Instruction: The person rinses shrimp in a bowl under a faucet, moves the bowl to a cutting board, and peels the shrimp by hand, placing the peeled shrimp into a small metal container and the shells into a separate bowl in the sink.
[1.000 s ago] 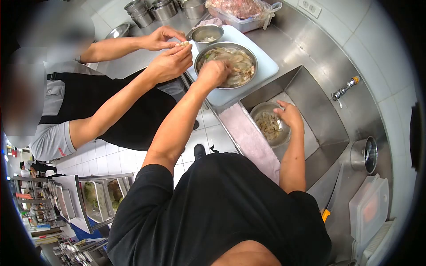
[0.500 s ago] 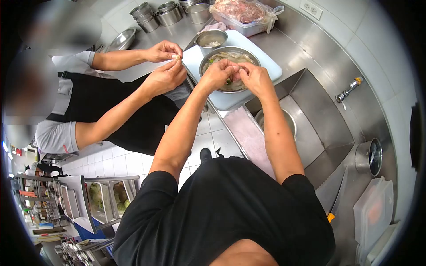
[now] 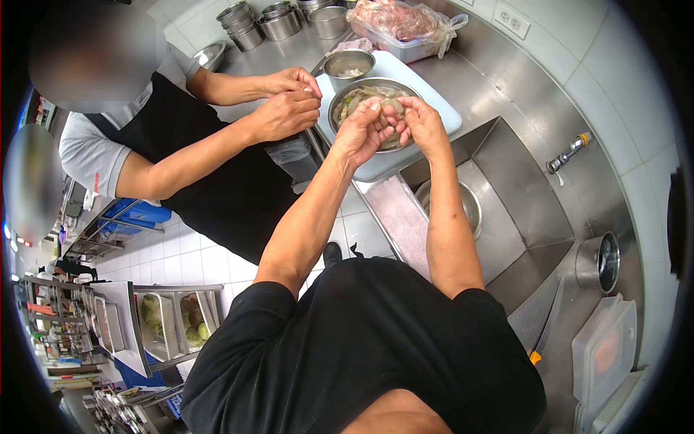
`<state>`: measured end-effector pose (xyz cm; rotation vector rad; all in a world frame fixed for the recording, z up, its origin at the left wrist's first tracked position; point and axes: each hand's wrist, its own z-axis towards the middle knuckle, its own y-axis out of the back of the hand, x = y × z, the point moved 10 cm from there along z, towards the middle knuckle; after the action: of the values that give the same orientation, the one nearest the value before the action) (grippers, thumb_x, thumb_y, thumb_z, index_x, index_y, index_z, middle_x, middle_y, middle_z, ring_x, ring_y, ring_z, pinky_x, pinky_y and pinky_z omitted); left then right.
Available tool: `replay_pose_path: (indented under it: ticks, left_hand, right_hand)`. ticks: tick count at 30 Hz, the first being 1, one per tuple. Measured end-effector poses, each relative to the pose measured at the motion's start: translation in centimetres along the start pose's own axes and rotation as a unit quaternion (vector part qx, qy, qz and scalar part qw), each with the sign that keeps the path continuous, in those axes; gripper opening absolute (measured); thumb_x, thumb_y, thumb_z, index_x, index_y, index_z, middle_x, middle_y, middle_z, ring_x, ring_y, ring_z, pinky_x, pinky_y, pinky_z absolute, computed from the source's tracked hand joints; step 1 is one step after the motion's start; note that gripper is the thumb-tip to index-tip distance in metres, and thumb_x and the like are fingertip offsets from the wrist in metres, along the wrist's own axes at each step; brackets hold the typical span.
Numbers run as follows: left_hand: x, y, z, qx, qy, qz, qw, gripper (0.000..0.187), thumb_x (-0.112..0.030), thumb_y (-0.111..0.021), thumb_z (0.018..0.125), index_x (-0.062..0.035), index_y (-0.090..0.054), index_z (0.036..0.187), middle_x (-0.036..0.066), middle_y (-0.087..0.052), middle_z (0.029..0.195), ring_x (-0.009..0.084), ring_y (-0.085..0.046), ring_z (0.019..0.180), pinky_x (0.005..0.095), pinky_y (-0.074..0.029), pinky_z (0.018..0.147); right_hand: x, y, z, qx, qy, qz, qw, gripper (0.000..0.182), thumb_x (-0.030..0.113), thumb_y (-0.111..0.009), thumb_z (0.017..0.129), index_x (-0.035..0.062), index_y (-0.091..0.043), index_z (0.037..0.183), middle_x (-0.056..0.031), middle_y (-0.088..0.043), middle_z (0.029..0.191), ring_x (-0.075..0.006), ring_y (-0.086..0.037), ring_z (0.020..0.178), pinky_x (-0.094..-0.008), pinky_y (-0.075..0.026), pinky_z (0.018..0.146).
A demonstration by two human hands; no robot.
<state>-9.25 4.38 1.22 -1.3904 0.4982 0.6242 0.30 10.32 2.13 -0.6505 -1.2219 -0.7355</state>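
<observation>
My left hand [image 3: 360, 134] and my right hand [image 3: 425, 129] are raised together over a large metal bowl [image 3: 330, 114]. Pinched in the fingers of both is a greyish, wet-looking shrimp [image 3: 392, 110], partly covered by fingertips. More shrimp [image 3: 376, 92] lie in the large bowl. Just behind stands a smaller metal bowl [image 3: 338, 82] with pale pieces [image 3: 351, 73] in it. Both bowls rest on a light blue board [image 3: 442, 116]. At my left, a co-worker's two hands [image 3: 293, 108] are closed together near the board; what they hold is hidden.
The steel sink [image 3: 499, 210] with a round metal pan [image 3: 470, 206] lies at my right, beside a pink cloth [image 3: 397, 217]. A knife [image 3: 536, 357] and a lidded plastic container [image 3: 606, 351] are farther right. Bagged meat [image 3: 401, 18] sits at the back.
My hands have turned palms up, bringing the shrimp into view between the fingers. The co-worker has moved forward, with both hands shifted right and nearer the board.
</observation>
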Motion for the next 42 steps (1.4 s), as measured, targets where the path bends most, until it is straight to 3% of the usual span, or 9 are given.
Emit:
replay_pose_path:
  ticks: [9, 13, 15, 21, 27, 30, 36, 39, 42]
  left_hand:
    - [-1.2, -0.8, 0.1, -0.067, 0.054, 0.331, 0.940, 0.046, -0.018, -0.051, 0.099, -0.0043, -0.043, 0.142, 0.005, -0.066, 0.105, 0.0139, -0.064, 0.089, 0.0279, -0.052, 0.077]
    - [-3.3, -1.6, 1.6, -0.037, 0.046, 0.560, 0.827, 0.043, -0.026, -0.057, 0.095, -0.0037, -0.057, 0.132, 0.003, -0.069, 0.096, 0.0110, -0.064, 0.083, 0.0260, -0.050, 0.074]
    - [-4.5, -1.5, 2.3, -0.065, -0.011, 0.694, 0.717, 0.042, -0.029, -0.060, 0.092, -0.0037, -0.063, 0.125, 0.002, -0.070, 0.091, 0.0122, -0.065, 0.080, 0.0283, -0.051, 0.073]
    - [-3.7, -1.5, 3.1, -0.064, -0.022, 0.457, 0.887, 0.035, -0.036, -0.066, 0.090, -0.0015, -0.067, 0.097, 0.003, -0.067, 0.080, 0.0118, -0.062, 0.073, 0.0259, -0.049, 0.067]
    - [-2.4, -1.1, 5.4, -0.106, 0.025, 0.257, 0.960, 0.020, -0.030, -0.067, 0.091, -0.0107, -0.065, 0.096, 0.001, -0.062, 0.083, 0.0100, -0.057, 0.072, 0.0245, -0.043, 0.061]
    - [-5.9, -0.9, 6.4, -0.201, -0.023, 0.323, 0.925, 0.025, -0.034, -0.064, 0.092, -0.0093, -0.063, 0.089, 0.003, -0.063, 0.085, 0.0110, -0.057, 0.066, 0.0246, -0.043, 0.056]
    - [-11.0, 3.1, 10.4, -0.306, -0.147, 0.255, 0.906, 0.049, -0.030, -0.063, 0.092, -0.0066, -0.050, 0.133, 0.008, -0.062, 0.100, 0.0170, -0.060, 0.079, 0.0321, -0.048, 0.057]
    - [-11.7, 8.3, 13.4, -0.383, -0.131, 0.434, 0.805, 0.063, -0.030, -0.059, 0.092, 0.0013, -0.038, 0.143, 0.024, -0.061, 0.120, 0.0351, -0.068, 0.086, 0.0437, -0.052, 0.086]
    - [-10.6, 6.0, 12.1, -0.294, -0.108, 0.596, 0.739, 0.052, -0.033, -0.059, 0.090, -0.0062, -0.051, 0.135, 0.025, -0.063, 0.116, 0.0384, -0.067, 0.094, 0.0420, -0.050, 0.091]
  right_hand:
    - [3.4, 0.3, 0.0, -0.058, 0.099, -0.253, 0.961, 0.029, 0.021, -0.057, 0.095, -0.0037, -0.063, 0.109, -0.0088, -0.061, 0.078, -0.0185, -0.060, 0.068, -0.0294, -0.048, 0.061]
    - [3.7, 1.1, 0.1, -0.084, 0.070, -0.322, 0.940, 0.030, 0.025, -0.061, 0.091, 0.0020, -0.067, 0.109, -0.0218, -0.065, 0.104, -0.0373, -0.062, 0.095, -0.0422, -0.049, 0.083]
    - [3.5, 1.1, 0.4, -0.106, 0.111, -0.358, 0.921, 0.030, 0.026, -0.063, 0.090, 0.0036, -0.067, 0.109, -0.0211, -0.065, 0.105, -0.0367, -0.063, 0.095, -0.0424, -0.049, 0.084]
    - [3.1, 0.2, 0.4, -0.043, 0.115, -0.263, 0.957, 0.025, 0.026, -0.061, 0.091, 0.0032, -0.069, 0.098, -0.0187, -0.064, 0.093, -0.0338, -0.063, 0.088, -0.0415, -0.049, 0.080]
    - [4.9, 1.2, -0.2, -0.044, 0.130, -0.287, 0.948, 0.026, 0.026, -0.058, 0.094, 0.0027, -0.068, 0.091, -0.0142, -0.062, 0.084, -0.0287, -0.059, 0.075, -0.0379, -0.047, 0.071]
    - [4.5, 3.1, -1.1, -0.092, 0.123, -0.215, 0.964, 0.027, 0.028, -0.056, 0.096, 0.0033, -0.067, 0.095, -0.0115, -0.060, 0.078, -0.0236, -0.057, 0.069, -0.0359, -0.047, 0.066]
    - [2.7, 9.3, -8.2, -0.196, -0.098, -0.170, 0.961, 0.029, 0.030, -0.056, 0.096, 0.0039, -0.067, 0.103, -0.0056, -0.059, 0.071, -0.0189, -0.055, 0.061, -0.0314, -0.048, 0.063]
    - [-2.7, 13.7, -11.4, -0.195, -0.035, -0.366, 0.909, 0.026, 0.024, -0.058, 0.094, 0.0049, -0.068, 0.107, -0.0092, -0.066, 0.084, -0.0250, -0.061, 0.076, -0.0365, -0.050, 0.073]
    - [-5.4, 14.4, -13.6, -0.164, 0.045, -0.535, 0.828, 0.023, 0.019, -0.059, 0.091, 0.0059, -0.069, 0.107, -0.0129, -0.068, 0.095, -0.0303, -0.062, 0.091, -0.0419, -0.047, 0.083]
